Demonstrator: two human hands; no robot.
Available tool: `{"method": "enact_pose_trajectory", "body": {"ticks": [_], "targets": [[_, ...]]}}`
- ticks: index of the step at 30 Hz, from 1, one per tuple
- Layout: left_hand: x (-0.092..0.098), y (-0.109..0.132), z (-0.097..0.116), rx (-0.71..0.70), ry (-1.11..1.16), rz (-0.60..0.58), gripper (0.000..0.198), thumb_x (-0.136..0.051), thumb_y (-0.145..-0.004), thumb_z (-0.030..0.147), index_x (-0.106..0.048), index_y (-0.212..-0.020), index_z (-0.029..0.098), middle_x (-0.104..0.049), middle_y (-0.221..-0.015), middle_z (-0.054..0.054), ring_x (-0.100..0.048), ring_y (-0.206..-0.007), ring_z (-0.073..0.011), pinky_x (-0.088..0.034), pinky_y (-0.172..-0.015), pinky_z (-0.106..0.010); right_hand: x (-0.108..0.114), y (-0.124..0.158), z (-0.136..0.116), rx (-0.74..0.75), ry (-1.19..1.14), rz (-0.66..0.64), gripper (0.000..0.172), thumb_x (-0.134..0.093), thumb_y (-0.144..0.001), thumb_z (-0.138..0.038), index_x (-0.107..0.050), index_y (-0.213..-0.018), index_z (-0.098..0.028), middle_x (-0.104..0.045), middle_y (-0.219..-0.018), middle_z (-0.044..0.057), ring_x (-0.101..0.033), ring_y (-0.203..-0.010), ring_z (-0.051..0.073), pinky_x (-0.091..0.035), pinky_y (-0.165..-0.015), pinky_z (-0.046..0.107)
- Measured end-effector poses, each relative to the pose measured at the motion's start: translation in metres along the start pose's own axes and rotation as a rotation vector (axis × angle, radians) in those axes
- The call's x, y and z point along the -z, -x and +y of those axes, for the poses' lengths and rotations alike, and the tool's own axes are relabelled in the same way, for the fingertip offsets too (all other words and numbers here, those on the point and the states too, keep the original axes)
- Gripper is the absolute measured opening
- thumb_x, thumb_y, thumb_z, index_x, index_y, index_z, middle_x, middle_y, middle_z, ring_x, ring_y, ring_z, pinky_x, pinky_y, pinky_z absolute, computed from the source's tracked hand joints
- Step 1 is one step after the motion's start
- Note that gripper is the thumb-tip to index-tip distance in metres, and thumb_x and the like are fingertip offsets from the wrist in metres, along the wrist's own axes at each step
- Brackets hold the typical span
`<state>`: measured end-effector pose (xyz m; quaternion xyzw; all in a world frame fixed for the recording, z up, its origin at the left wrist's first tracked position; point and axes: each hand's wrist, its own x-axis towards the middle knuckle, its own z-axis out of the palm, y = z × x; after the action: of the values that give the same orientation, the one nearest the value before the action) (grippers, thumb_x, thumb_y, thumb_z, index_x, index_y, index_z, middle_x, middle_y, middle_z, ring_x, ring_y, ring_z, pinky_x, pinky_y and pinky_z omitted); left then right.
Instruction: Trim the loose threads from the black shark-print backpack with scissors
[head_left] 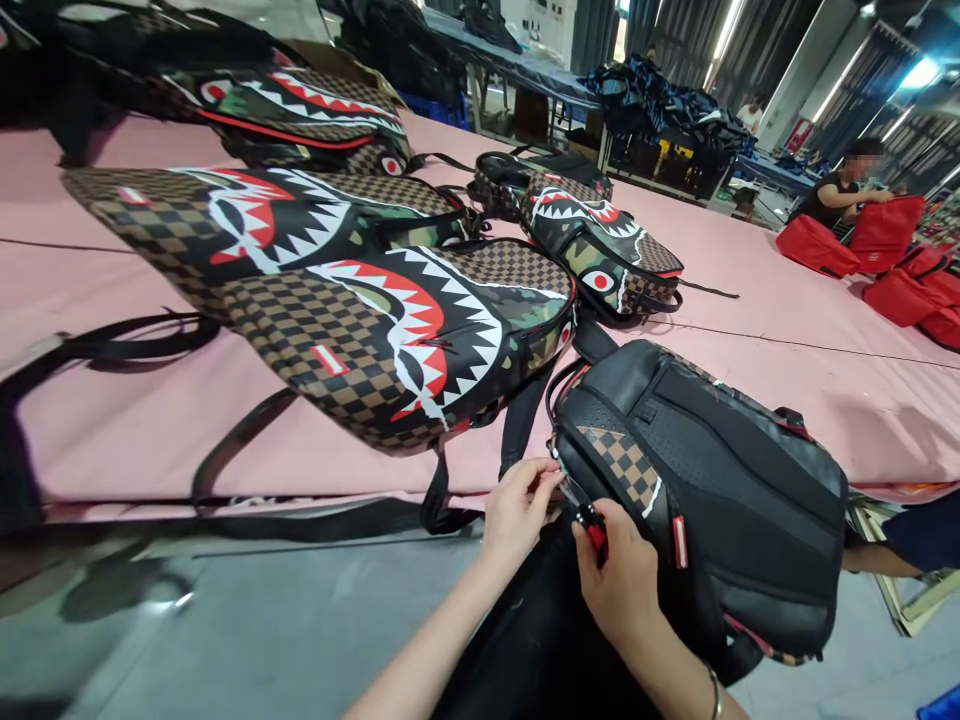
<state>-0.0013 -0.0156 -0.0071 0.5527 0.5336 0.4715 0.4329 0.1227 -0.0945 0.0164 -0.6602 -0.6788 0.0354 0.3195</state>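
- The black padded backpack with a brown-checked side panel [705,480] lies back-panel up at the near edge of the pink cloth-covered worktop [787,340], partly hanging over that edge toward the person.
- Its long axis runs from the near-left corner, where the hands are, away to the right; the bulk of the bag lies right of and beyond both hands.
- The left hand [517,510] sits at the bag's near-left corner, its fingers [546,482] pinched together on the edge of the bag beside the zip line.
- The right hand [622,580] is just beside it, lower and to the right, its fingers closed on a small red zipper pull [592,525] at the same corner.
- The two hands are nearly touching; the right one is the nearer to the pull, the left to the seam above it.
- A shark-mouth printed backpack in brown check and camouflage [405,340] lies just left of the black bag, and more of the same kind lie farther back.
- At the far right another person [844,190] handles red bags [885,230], well apart from these hands.
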Motion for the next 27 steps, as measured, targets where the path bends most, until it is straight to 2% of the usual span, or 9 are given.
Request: {"method": "enact_pose_trajectory", "body": {"ticks": [2, 4, 9, 12, 17, 27], "targets": [[0.0, -0.002, 0.001, -0.014, -0.004, -0.002, 0.015, -0.058, -0.075, 0.034, -0.064, -0.079, 0.021, -0.061, -0.081, -0.003, -0.057, -0.075, -0.0165, -0.048, -0.069, -0.027, -0.008, -0.005, 0.001, 0.019, 0.133, 0.024, 0.032, -0.031, -0.094, -0.034, -0.052, -0.102, -0.012, -0.065, -0.083, 0.009, -0.063, -0.063, 0.02, -0.043, -0.049, 0.027], [-0.002, -0.004, 0.0, -0.007, 0.01, -0.012, 0.016, -0.057, -0.075, 0.035, -0.064, -0.075, 0.02, -0.06, -0.078, -0.003, -0.056, -0.076, -0.0167, -0.047, -0.07, -0.027, -0.011, -0.009, -0.001, 0.002, 0.225, -0.013, 0.033, -0.027, -0.095, -0.033, -0.053, -0.094, -0.014, -0.064, -0.075, 0.006, -0.061, -0.055, 0.018, -0.037, -0.043, 0.027], [-0.008, -0.01, -0.005, 0.11, 0.144, -0.064, 0.024, -0.053, -0.074, 0.041, -0.057, -0.072, 0.018, -0.054, -0.064, 0.001, -0.055, -0.057, -0.0139, -0.049, -0.055, -0.026, -0.011, -0.015, -0.006, -0.038, 0.334, -0.119, 0.025, -0.033, -0.093, -0.027, -0.051, -0.079, -0.019, -0.06, -0.067, 0.001, -0.058, -0.052, 0.016, -0.029, -0.042, 0.027], [-0.01, -0.011, -0.005, 0.18, 0.213, -0.089, 0.024, -0.054, -0.072, 0.041, -0.055, -0.072, 0.017, -0.052, -0.056, 0.003, -0.055, -0.053, -0.0135, -0.047, -0.05, -0.024, -0.011, -0.016, -0.007, -0.052, 0.356, -0.163, 0.016, -0.04, -0.091, -0.023, -0.051, -0.079, -0.02, -0.059, -0.068, 0.0, -0.058, -0.055, 0.017, -0.028, -0.043, 0.027], [-0.009, -0.011, -0.001, 0.234, 0.257, -0.085, 0.023, -0.056, -0.07, 0.04, -0.054, -0.071, 0.017, -0.052, -0.054, 0.004, -0.053, -0.051, -0.0118, -0.045, -0.049, -0.021, -0.008, -0.019, -0.006, -0.075, 0.352, -0.23, 0.008, -0.045, -0.088, -0.02, -0.05, -0.082, -0.02, -0.06, -0.071, 0.0, -0.059, -0.057, 0.016, -0.029, -0.045, 0.026], [-0.009, -0.011, -0.003, 0.212, 0.262, -0.081, 0.025, -0.059, -0.068, 0.041, -0.056, -0.07, 0.016, -0.051, -0.055, 0.004, -0.051, -0.052, -0.0117, -0.044, -0.05, -0.022, -0.008, -0.023, -0.005, -0.071, 0.327, -0.275, 0.013, -0.04, -0.091, -0.022, -0.051, -0.084, -0.019, -0.061, -0.074, 0.001, -0.059, -0.058, 0.016, -0.029, -0.045, 0.026]]}}
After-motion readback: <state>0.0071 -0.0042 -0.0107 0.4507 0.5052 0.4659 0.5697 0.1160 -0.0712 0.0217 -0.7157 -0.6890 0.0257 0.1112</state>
